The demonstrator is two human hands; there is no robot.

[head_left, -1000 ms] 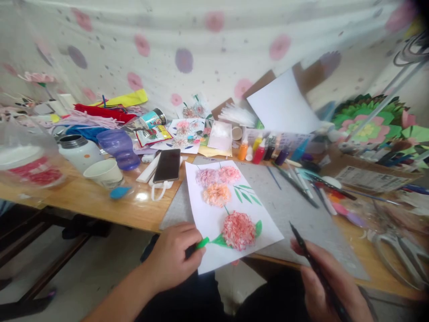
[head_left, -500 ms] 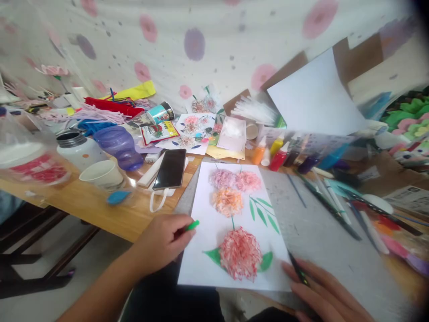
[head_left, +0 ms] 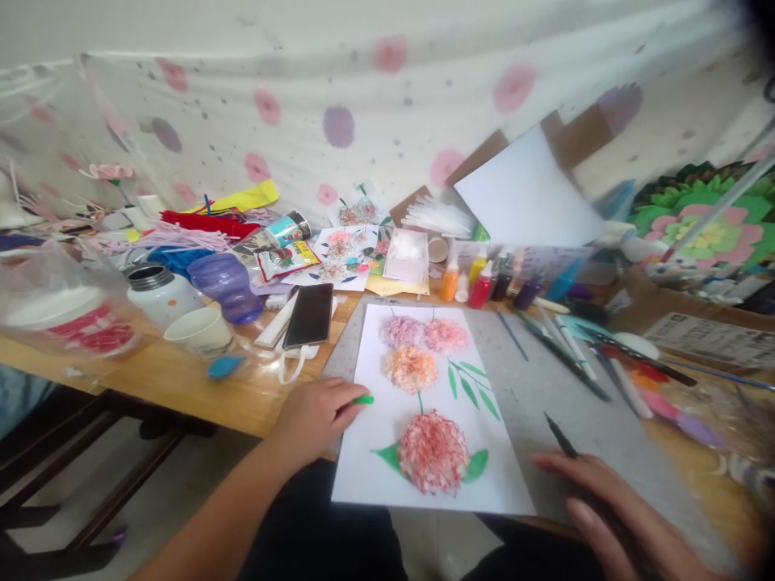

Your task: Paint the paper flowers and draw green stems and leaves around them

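left hand [head_left: 315,415] pinches a green marker cap [head_left: 363,399] at the edge of the flower picture [head_left: 424,403]. right hand [head_left: 611,516] grips a dark pen [head_left: 560,436] over the grey mat [head_left: 545,387].

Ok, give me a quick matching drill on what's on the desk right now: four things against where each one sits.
Things:
1. green marker cap
2. dark brush
3. phone
4. paper cup

Places:
A. face up on the wood, left of the white sheet
B. pinched in the left hand, at the sheet's left edge
C. beside the white jar and the purple bottle
D. in the right hand, over the grey mat

Pairs: 1-B, 2-D, 3-A, 4-C
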